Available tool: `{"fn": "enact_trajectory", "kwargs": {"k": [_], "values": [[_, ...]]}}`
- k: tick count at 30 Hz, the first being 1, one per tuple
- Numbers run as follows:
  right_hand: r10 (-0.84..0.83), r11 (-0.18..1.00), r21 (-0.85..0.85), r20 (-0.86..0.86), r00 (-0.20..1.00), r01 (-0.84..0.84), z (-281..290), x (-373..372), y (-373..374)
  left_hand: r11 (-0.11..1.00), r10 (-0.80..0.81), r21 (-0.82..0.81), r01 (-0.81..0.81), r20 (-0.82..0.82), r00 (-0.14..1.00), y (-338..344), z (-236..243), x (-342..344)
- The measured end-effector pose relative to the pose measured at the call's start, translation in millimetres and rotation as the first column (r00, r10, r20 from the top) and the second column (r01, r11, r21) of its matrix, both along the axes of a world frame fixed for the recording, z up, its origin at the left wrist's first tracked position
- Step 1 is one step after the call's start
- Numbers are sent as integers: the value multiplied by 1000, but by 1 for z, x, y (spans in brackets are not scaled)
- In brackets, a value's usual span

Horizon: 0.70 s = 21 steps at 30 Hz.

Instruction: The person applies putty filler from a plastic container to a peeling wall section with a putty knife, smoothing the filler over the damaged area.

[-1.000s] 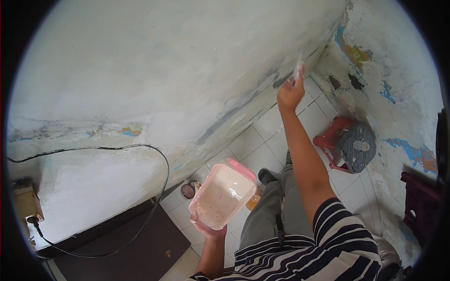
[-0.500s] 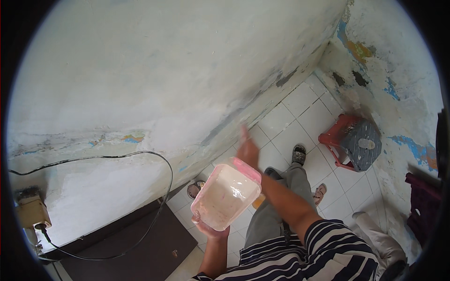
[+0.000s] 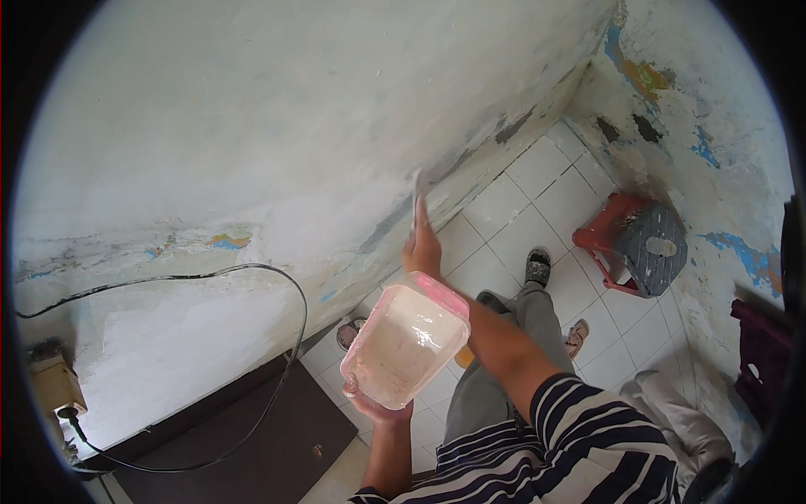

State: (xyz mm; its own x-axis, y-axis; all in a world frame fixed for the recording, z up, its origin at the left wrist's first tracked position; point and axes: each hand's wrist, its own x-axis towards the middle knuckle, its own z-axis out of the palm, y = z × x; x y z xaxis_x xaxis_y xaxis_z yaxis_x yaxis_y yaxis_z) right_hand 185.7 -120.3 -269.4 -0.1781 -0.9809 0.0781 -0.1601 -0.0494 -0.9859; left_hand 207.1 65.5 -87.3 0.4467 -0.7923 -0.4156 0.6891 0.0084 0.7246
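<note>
My left hand (image 3: 382, 410) grips a pink plastic tub (image 3: 442, 294) by its near end, thumb over the rim. Wet, glossy off-white paste (image 3: 401, 340) coats the inside of the tub. Past the tub's far side, my right hand (image 3: 423, 248) holds a putty knife (image 3: 418, 186), seen nearly edge-on and a little blurred. The blade lies at the lower part of the wall (image 3: 319, 143), beside a grey unpainted strip. Some of the right fingers are hidden behind the hand.
A red and grey stool (image 3: 638, 245) stands at the right on white floor tiles (image 3: 525, 239). A black cable (image 3: 307, 319) loops from a socket box (image 3: 57, 391) over a dark brown board (image 3: 243, 445). Another person's leg (image 3: 680, 412) shows at lower right.
My right hand has moved up and left, bringing the putty knife to the wall. The tub stays almost in place in my left hand.
</note>
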Motion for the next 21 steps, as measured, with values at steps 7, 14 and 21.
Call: {"fn": "enact_trajectory", "kwargs": {"k": [7, 14, 21], "values": [[-297, 954, -46, -18, 955, 296, -14, -90, -65, 1000, -1, 5, 1, 20, 1000, -3, 1, -3], [-361, 917, -213, -86, 929, 337, -19, -67, -123, 998, 17, 54, -16, -11, 1000, 12, -12, -5], [44, 988, -148, 3, 999, -43, -28, -2, 38, 996, 11, 89, -17, 66, 998, 17, -8, 4]]}}
